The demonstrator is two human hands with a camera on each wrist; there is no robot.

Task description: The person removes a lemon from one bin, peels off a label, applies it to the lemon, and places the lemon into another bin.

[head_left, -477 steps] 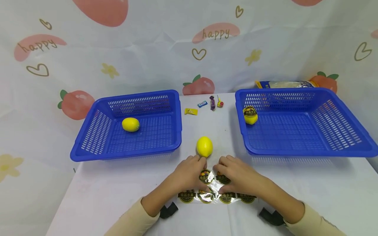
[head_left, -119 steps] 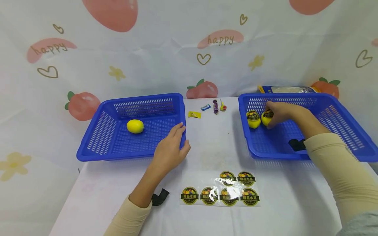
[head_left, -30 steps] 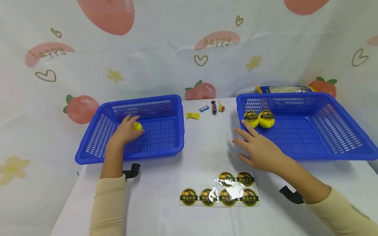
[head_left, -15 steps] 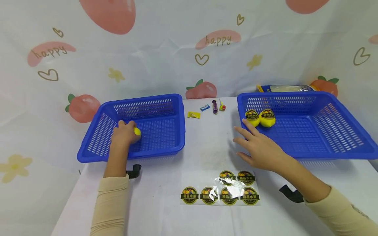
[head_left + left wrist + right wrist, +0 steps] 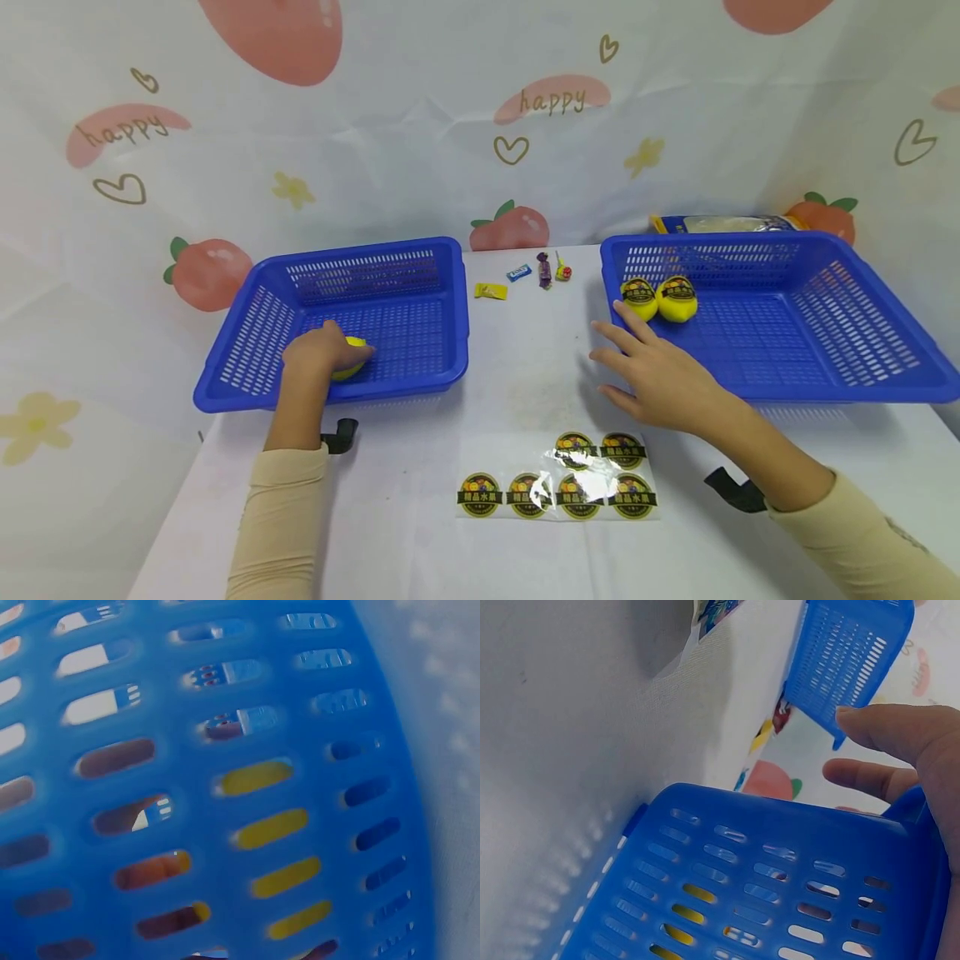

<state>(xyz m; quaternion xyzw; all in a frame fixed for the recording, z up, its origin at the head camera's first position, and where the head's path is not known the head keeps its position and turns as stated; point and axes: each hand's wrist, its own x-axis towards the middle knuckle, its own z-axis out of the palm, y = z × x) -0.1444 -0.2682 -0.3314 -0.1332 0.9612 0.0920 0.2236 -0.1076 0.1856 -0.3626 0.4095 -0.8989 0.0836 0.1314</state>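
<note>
My left hand [image 5: 315, 352] reaches into the left blue basket [image 5: 405, 387] and grips a yellow lemon [image 5: 347, 374] near the front wall, thumb across it. In the left wrist view, yellow patches of that lemon [image 5: 279, 830] and parts of the hand show through the slots. My right hand [image 5: 666, 379] lies at the near left corner of the right blue basket [image 5: 840, 392], fingers spread and holding nothing. Two lemons with round black stickers, one [image 5: 640, 311] beside the other [image 5: 678, 310], sit at that basket's left side.
A clear sheet of round fruit stickers [image 5: 576, 495] lies on the white table [image 5: 420, 542] between the arms. Candies stand farther back: a yellow one [image 5: 491, 291], a blue one [image 5: 518, 272], a purple one [image 5: 544, 271] and a lollipop [image 5: 563, 272]. A blue-and-yellow packet [image 5: 731, 224] lies behind the right basket.
My left hand has closed round the lemon and shifted it toward the basket's front. Since the oldest frame, a second stickered lemon has come into the right basket. The right hand has lately stayed still.
</note>
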